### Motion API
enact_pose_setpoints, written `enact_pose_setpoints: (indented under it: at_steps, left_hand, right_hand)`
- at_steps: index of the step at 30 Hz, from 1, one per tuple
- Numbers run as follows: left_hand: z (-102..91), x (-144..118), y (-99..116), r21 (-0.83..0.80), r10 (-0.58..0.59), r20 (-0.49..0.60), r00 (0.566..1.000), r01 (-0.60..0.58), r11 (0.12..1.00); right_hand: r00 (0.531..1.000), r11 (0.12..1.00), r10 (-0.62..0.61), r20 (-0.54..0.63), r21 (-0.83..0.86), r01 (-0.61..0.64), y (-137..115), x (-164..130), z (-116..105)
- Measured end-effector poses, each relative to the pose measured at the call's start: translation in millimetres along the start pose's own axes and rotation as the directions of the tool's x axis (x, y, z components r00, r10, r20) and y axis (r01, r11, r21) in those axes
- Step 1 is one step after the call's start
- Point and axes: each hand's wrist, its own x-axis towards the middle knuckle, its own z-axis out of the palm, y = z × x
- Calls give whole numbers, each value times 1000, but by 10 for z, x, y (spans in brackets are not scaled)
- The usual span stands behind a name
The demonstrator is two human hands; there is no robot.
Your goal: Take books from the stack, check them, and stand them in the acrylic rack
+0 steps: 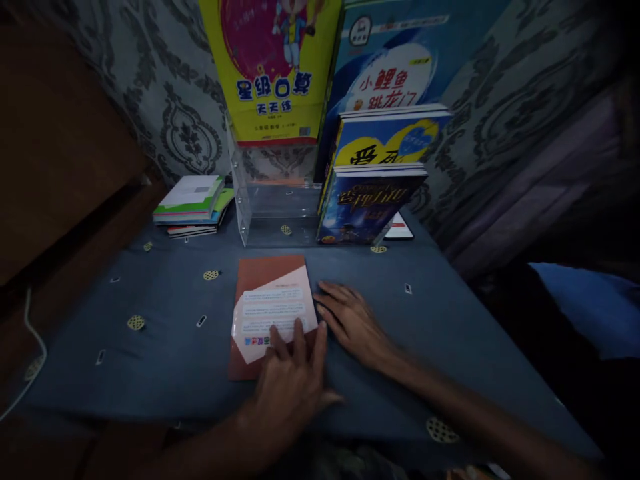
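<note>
A reddish-brown book lies flat near the middle of the table, a pale panel with printed text on its upper face. My left hand rests over its lower right part, fingers spread and fingertips on the cover. Beside the book's right edge, my right hand lies on the cloth with fingers stretched toward that edge. Whether its fingertips touch the book, I cannot tell. Neither hand is closed around anything.
Behind the book stands a clear acrylic rack with a yellow book, a dark blue book and several others. A stack of books lies to its left. A phone is partly hidden at right. A patterned cloth covers the table.
</note>
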Motion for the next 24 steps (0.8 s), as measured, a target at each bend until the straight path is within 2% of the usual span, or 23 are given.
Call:
enact_pose_setpoints:
  at_steps: [3,6,8,11,14,18,20,24]
  left_hand:
    - [-292,157,-58,-30,42,56,998,-40,999]
    - [-549,240,-378,-12,63,61,996,-62,998]
    - [-616,319,-660,68,26,-22,999,-25,997]
    - [-528,465,-1034,139,-45,-138,989,64,988]
    - [-343,559,-1240,153,-100,-214,972,134,979]
    - [-224,564,-1287,196,-83,-240,967,132,972]
    - [-236,552,-1273,208,-82,-236,968,133,969]
    - [-292,549,-1256,207,-83,-221,972,130,970]
  right_hand:
    - [999,998,17,36,66,-20,-2,69,5]
    - [999,996,48,21,76,-49,-16,127,-9]
    - [999,996,31,21,83,-33,-71,203,15]
    - [993,990,-76,87,124,65,-223,400,130]
    - [969,981,-159,191,142,132,-334,643,270]
    - [962,996,-71,263,77,53,-188,859,344]
    - [965,999,-17,263,54,3,-33,898,343]
    - [974,997,-26,225,81,8,174,863,345]
